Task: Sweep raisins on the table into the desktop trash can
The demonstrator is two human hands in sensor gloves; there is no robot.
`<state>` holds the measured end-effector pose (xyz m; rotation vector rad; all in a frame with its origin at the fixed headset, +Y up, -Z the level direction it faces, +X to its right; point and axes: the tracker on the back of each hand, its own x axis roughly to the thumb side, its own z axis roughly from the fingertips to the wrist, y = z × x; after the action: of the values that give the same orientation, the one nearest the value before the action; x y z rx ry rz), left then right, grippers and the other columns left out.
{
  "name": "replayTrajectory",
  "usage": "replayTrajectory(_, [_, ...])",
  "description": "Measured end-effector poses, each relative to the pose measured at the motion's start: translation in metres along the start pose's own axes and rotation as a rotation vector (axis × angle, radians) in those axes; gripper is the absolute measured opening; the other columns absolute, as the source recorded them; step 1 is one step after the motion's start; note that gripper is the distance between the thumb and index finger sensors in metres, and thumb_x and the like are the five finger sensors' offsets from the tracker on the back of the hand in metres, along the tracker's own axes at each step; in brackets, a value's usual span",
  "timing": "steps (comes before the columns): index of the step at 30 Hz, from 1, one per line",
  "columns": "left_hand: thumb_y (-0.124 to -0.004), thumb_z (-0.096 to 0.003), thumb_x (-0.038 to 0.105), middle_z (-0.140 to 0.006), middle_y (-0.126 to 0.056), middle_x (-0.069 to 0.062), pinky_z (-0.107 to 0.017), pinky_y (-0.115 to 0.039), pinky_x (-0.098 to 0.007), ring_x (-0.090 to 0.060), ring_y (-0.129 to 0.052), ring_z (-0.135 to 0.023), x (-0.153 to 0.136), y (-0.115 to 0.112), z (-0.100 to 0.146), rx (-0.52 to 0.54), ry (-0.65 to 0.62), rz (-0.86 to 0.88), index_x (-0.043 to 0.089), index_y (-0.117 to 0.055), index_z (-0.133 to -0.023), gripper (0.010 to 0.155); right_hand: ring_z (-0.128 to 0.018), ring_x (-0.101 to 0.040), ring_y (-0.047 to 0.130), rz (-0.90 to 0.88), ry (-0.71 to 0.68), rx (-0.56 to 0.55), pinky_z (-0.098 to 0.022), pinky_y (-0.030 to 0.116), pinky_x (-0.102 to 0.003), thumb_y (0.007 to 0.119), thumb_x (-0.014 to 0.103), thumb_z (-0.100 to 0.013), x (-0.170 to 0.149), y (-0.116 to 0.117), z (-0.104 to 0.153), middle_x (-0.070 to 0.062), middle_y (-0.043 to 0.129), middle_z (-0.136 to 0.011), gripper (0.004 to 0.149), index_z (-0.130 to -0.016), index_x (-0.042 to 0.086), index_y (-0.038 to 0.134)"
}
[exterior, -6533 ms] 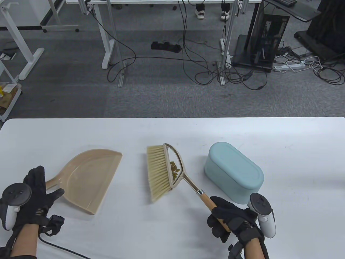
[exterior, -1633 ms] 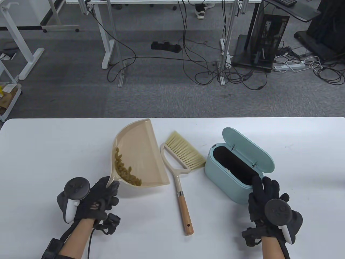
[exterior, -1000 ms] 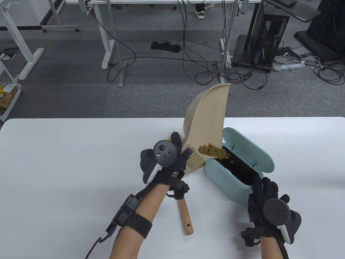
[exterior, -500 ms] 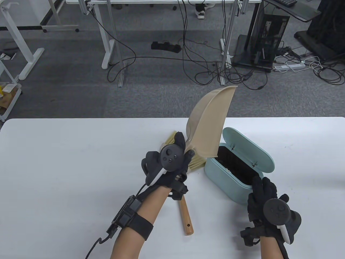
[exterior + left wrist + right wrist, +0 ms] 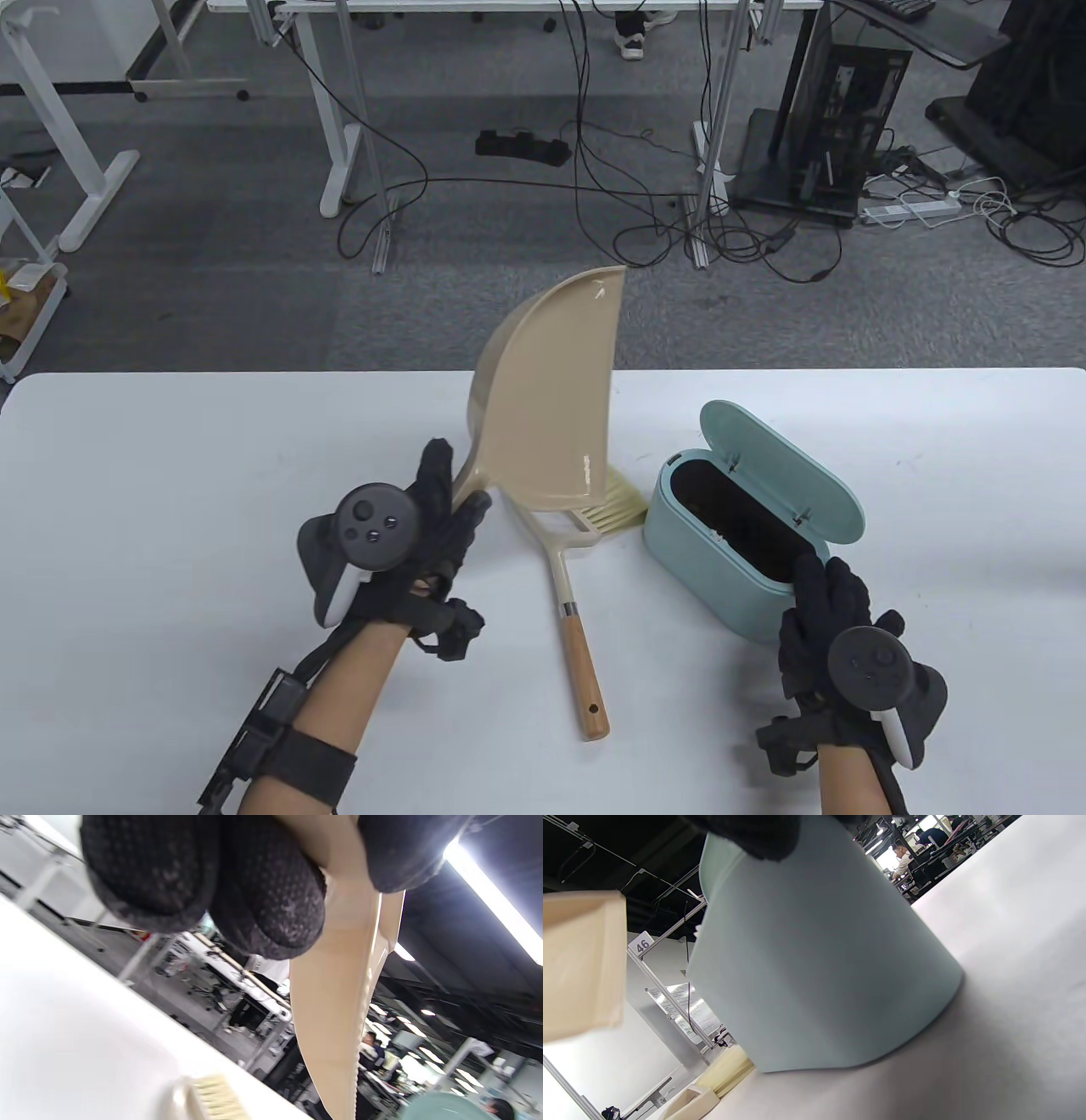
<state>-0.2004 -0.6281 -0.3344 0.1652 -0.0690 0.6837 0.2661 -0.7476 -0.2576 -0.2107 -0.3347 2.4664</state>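
Note:
My left hand [image 5: 441,518] grips the handle of the beige dustpan [image 5: 551,399] and holds it raised and tilted above the table, left of the can. The pan looks empty; it also shows in the left wrist view [image 5: 339,1018] and the right wrist view [image 5: 581,963]. The pale blue trash can [image 5: 721,560] stands with its lid [image 5: 785,467] open; its inside is dark. My right hand [image 5: 819,598] rests on the can's near rim, fingers on its wall [image 5: 814,955]. No raisins show on the table.
The brush [image 5: 577,620] lies on the white table [image 5: 170,509] between my hands, wooden handle toward me, bristles [image 5: 615,509] partly behind the dustpan. Floor, desk legs and cables lie beyond the far edge.
My left hand has carried the dustpan back to the left, away from over the can. The raisins went into the can a second ago. My right hand has stayed on the can.

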Motion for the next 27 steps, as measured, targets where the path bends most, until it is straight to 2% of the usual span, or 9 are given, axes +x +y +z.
replayTrajectory(3, [-0.072, -0.0560, 0.047, -0.079, -0.084, -0.004, -0.030, -0.089, -0.031, -0.011, -0.102, -0.040, -0.055, 0.006, 0.015, -0.029, 0.114, 0.063, 0.008, -0.041, -0.108, 0.072, -0.107, -0.052, 0.032, -0.011, 0.008, 0.021, -0.066, 0.006, -0.073, 0.066, 0.027, -0.057, -0.001, -0.001, 0.000, -0.022, 0.031, -0.118, 0.062, -0.114, 0.021, 0.043])
replayTrajectory(7, [-0.073, -0.0566, 0.047, -0.080, -0.083, -0.005, -0.029, -0.089, -0.032, -0.012, -0.102, -0.040, -0.110, 0.003, 0.035, -0.072, 0.243, 0.188, 0.009, -0.035, -0.109, 0.075, -0.107, -0.052, 0.031, -0.027, 0.013, 0.029, -0.066, 0.006, -0.073, 0.066, 0.028, -0.057, -0.002, -0.001, 0.000, -0.021, 0.030, -0.118, 0.062, -0.114, 0.022, 0.042])
replayTrajectory(14, [-0.076, -0.0544, 0.048, -0.077, -0.087, -0.007, -0.025, -0.089, -0.032, -0.013, -0.104, -0.036, -0.179, -0.005, 0.056, -0.197, 0.359, 0.215, 0.012, -0.037, -0.111, 0.078, -0.108, -0.051, 0.031, -0.050, 0.013, 0.044, -0.067, 0.006, -0.073, 0.066, 0.028, -0.057, -0.004, -0.001, 0.000, -0.020, 0.028, -0.119, 0.063, -0.115, 0.023, 0.041])
replayTrajectory(16, [-0.077, -0.0543, 0.047, -0.076, -0.088, -0.009, -0.023, -0.089, -0.033, -0.014, -0.104, -0.033, -0.192, -0.009, 0.058, -0.228, 0.409, 0.270, 0.018, -0.042, -0.112, 0.073, -0.108, -0.051, 0.031, -0.048, 0.012, 0.043, -0.067, 0.006, -0.073, 0.066, 0.028, -0.057, -0.003, -0.001, 0.000, -0.020, 0.028, -0.119, 0.063, -0.115, 0.023, 0.041])
replayTrajectory(17, [-0.077, -0.0544, 0.046, -0.075, -0.088, -0.011, -0.023, -0.088, -0.034, -0.016, -0.104, -0.033, -0.195, -0.010, 0.058, -0.240, 0.435, 0.279, 0.021, -0.050, -0.111, 0.068, -0.108, -0.051, 0.031, -0.044, 0.012, 0.043, -0.067, 0.006, -0.073, 0.066, 0.028, -0.057, -0.003, -0.001, 0.000, -0.020, 0.028, -0.119, 0.063, -0.115, 0.023, 0.040])
replayTrajectory(19, [-0.076, -0.0540, 0.046, -0.075, -0.089, -0.012, -0.021, -0.089, -0.034, -0.017, -0.104, -0.031, -0.202, -0.010, 0.057, -0.260, 0.485, 0.207, 0.021, -0.055, -0.110, 0.064, -0.108, -0.051, 0.032, -0.042, 0.014, 0.043, -0.067, 0.007, -0.073, 0.066, 0.028, -0.057, -0.004, -0.001, 0.000, -0.020, 0.028, -0.119, 0.063, -0.115, 0.024, 0.040])
replayTrajectory(21, [-0.074, -0.0545, 0.047, -0.077, -0.088, -0.011, -0.022, -0.088, -0.034, -0.016, -0.104, -0.032, -0.207, -0.011, 0.056, -0.283, 0.464, 0.170, 0.021, -0.055, -0.110, 0.064, -0.108, -0.051, 0.032, -0.044, 0.016, 0.042, -0.067, 0.007, -0.073, 0.066, 0.028, -0.057, -0.004, -0.001, 0.000, -0.020, 0.028, -0.119, 0.063, -0.115, 0.024, 0.039])
replayTrajectory(27, [-0.073, -0.0534, 0.048, -0.079, -0.088, -0.012, -0.026, -0.088, -0.038, -0.020, -0.105, -0.037, -0.213, -0.014, 0.057, -0.299, 0.506, 0.149, 0.022, -0.055, -0.110, 0.065, -0.108, -0.052, 0.032, -0.045, 0.015, 0.040, -0.067, 0.007, -0.073, 0.065, 0.028, -0.057, -0.004, -0.001, 0.001, -0.021, 0.028, -0.118, 0.063, -0.115, 0.024, 0.039])
